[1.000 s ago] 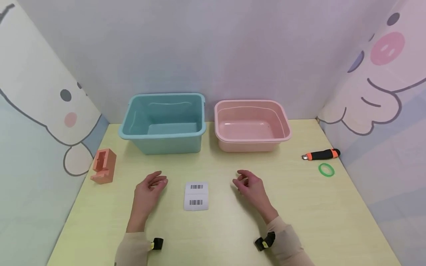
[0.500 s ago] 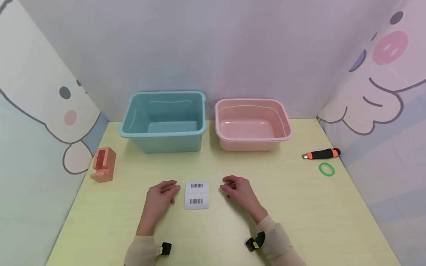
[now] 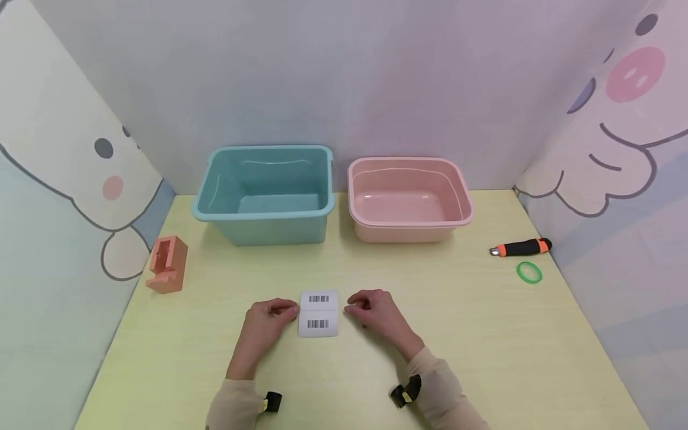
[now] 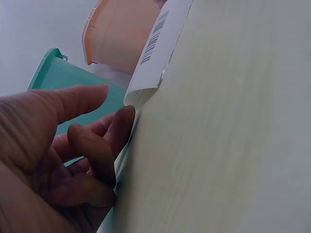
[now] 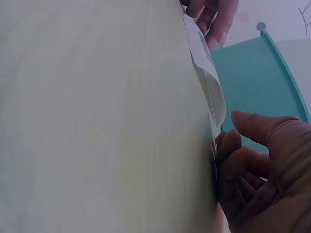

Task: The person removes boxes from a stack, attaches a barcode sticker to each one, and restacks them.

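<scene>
A white sheet of barcode labels [image 3: 318, 314] lies flat on the table in the head view, two printed barcodes on it. Both wrist views show its near edge [image 4: 146, 80] curling up off the surface. My left hand [image 3: 266, 327] is at the sheet's left edge, thumb and index finger apart in the left wrist view; the index fingertip [image 4: 127, 114] is close to the paper, and I cannot tell if it touches. Just off the right edge is my right hand [image 3: 380, 316], its thumb [image 5: 255, 124] apart from the bent fingers, holding nothing.
Behind the sheet stand a blue-green tub [image 3: 269, 230] and a pink tub [image 3: 408, 233]. An orange block-shaped holder [image 3: 169, 266] stands at the left edge. On the right lie a black-and-orange utility knife [image 3: 520, 248] and a green ring [image 3: 519, 273], perhaps a tape roll.
Both hands have moved inward from either side to the edges of the label sheet. The sheet, tubs and other objects have stayed in place.
</scene>
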`<state>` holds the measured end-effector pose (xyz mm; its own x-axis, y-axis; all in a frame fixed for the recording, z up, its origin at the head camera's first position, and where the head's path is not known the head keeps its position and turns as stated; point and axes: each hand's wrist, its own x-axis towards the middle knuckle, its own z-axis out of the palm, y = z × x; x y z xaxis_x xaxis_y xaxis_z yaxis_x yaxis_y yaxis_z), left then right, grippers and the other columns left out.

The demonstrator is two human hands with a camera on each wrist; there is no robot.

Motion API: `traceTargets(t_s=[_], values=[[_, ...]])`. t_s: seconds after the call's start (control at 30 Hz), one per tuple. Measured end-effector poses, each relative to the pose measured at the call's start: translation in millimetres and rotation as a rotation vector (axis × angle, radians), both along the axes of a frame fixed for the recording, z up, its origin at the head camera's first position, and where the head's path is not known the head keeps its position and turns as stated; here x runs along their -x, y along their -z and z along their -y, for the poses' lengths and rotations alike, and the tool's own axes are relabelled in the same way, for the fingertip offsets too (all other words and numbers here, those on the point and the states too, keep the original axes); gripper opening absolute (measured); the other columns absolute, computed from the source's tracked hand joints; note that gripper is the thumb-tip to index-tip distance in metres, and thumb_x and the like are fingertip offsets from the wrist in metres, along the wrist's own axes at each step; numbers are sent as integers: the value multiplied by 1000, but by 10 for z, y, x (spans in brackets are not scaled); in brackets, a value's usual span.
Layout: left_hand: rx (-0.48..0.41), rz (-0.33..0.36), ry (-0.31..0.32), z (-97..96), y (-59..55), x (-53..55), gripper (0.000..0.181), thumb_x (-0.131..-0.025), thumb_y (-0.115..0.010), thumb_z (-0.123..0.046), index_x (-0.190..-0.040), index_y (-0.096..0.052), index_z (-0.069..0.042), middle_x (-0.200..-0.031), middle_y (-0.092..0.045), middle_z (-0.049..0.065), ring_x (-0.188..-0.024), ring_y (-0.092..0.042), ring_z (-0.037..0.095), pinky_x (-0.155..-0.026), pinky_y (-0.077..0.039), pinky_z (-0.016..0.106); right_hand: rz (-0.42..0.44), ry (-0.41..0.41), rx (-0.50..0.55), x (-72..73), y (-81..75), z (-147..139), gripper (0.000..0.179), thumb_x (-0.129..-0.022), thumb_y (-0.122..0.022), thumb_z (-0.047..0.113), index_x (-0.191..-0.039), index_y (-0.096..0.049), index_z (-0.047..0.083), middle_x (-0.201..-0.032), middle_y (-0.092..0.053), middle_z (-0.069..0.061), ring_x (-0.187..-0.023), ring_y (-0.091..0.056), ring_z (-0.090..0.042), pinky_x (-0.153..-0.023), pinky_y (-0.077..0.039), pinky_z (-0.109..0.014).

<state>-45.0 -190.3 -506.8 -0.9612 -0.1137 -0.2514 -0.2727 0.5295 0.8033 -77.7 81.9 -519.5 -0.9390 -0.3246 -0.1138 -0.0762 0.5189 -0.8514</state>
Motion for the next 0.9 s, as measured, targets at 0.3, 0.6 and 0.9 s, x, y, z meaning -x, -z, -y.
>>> traceTargets(t_s=[0.3, 0.6, 0.9], values=[[-2, 55, 14, -68, -22, -18, 17, -94, -80, -22, -104, -83, -9, -85, -73, 0, -78, -60, 16, -69, -46, 31, 0, -33, -36, -16, -3, 130, 10, -91, -82, 18, -95, -81, 8, -73, -66, 8, -62, -54, -4, -61, -44, -21], [50, 51, 20, -117, -9, -33, 17, -92, -81, -20, -103, -83, -7, -84, -74, 0, -76, -62, 15, -69, -46, 33, 9, -47, -60, -44, 14, 194, 12, -91, -82, 18, -94, -81, 7, -78, -70, 7, -70, -55, -7, -64, -46, -22], [51, 35, 18, -154, -23, -67, 16, -92, -81, -16, -103, -82, -5, -83, -73, 0, -73, -60, 16, -66, -46, 32, -17, -47, -77, -59, 29, 195, 9, -92, -81, 16, -92, -80, 7, -80, -71, 5, -71, -56, -8, -65, -47, -23]])
